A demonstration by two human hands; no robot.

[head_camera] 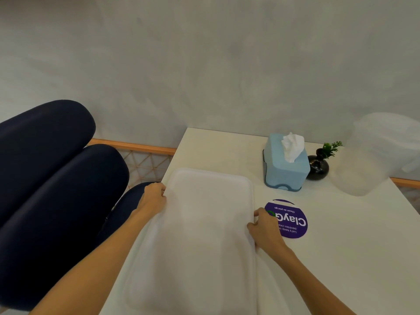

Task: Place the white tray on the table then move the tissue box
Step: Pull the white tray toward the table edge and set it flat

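Note:
A large white tray (204, 223) lies lengthwise over the left part of the white table (341, 258), its left edge reaching past the table's side. My left hand (154, 196) grips the tray's left rim near the far corner. My right hand (266, 230) grips the right rim. Whether the tray rests flat on the table or hovers just above it, I cannot tell. The light blue tissue box (285, 167), with a white tissue sticking out of its top, stands beyond the tray's far right corner, apart from both hands.
A small black vase (318, 167) with a green sprig touches the tissue box's right side. A round purple sticker (288, 220) lies by my right hand. A blurred white container (372, 153) sits at the far right. Dark blue chair cushions (52, 178) stand left of the table.

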